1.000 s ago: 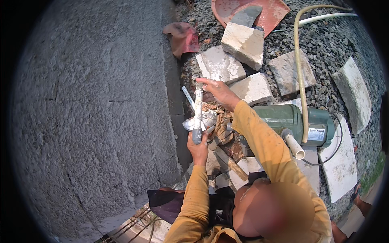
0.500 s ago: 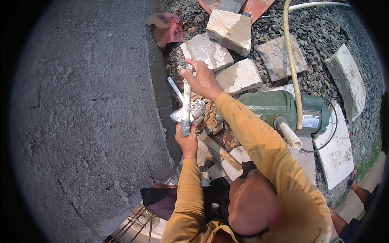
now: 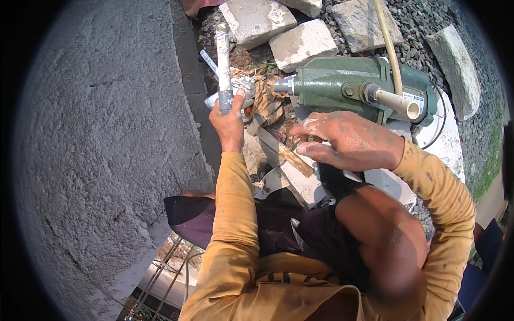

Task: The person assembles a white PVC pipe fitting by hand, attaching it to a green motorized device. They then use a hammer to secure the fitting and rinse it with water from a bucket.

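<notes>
My left hand (image 3: 229,127) grips a white plastic pipe (image 3: 223,61) by the grey coupling (image 3: 225,100) on its near end. The pipe points away from me and is spattered with dried mortar. My right hand (image 3: 350,140) is off the pipe, fingers apart, with nothing seen in it; it hovers before a green water pump (image 3: 334,83). On the pump's left end sits a grey fitting (image 3: 284,85), and a cream pipe stub (image 3: 396,102) juts from its side. Crumpled brown paper (image 3: 267,99) lies between my left hand and the pump.
A rough concrete slab (image 3: 118,123) fills the left side. Pale stone blocks (image 3: 302,45) lie on gravel (image 3: 423,32) beyond the pump. A yellowish hose (image 3: 389,43) runs over the pump. Near my knees lies a wooden strip (image 3: 286,152); steel bars (image 3: 163,267) show at lower left.
My right hand has let go of the pipe's far end and come back toward me, to the right. My left hand still holds the coupling. The view has shifted, with the scene higher in the picture.
</notes>
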A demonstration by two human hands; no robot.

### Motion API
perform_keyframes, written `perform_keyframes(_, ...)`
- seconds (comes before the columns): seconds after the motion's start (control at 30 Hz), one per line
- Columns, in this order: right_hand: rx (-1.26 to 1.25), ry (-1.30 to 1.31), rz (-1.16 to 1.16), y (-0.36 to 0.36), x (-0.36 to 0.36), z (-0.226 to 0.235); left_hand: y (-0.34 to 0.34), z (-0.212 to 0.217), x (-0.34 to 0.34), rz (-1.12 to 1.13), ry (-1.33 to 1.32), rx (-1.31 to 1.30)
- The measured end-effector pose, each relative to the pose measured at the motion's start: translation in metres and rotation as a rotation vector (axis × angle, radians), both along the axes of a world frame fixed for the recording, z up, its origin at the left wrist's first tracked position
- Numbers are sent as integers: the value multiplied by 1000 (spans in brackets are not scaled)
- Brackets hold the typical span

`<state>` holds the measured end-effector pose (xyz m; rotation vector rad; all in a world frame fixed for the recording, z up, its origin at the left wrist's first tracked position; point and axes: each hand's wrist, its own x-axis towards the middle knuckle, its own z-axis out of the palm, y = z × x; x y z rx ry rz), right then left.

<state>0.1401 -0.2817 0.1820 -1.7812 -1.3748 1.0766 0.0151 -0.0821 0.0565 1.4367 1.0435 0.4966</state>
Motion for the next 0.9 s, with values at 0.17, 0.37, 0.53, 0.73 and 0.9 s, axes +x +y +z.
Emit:
perform_keyframes(0.17, -387, -215, 471, 57, -43, -102, 1, -4, 2, 79, -4, -88)
perform_keyframes(0.37, -707, -121, -109, 80, -161, -282, 2, -4, -2, 30, 102, -41)
perform_keyframes(0.53, -737, -93, -349, 88, -151, -225, 8, 1, -5, 53, 78, -25)
perform_keyframes(0.73, -554, -81, -254, 44, -73, -71, 12, -7, 0, 65, 120, -98)
perform_keyframes(0.9, -115, -599, -125, 83, -17, 57, 18, -2, -4, 25, 192, -58)
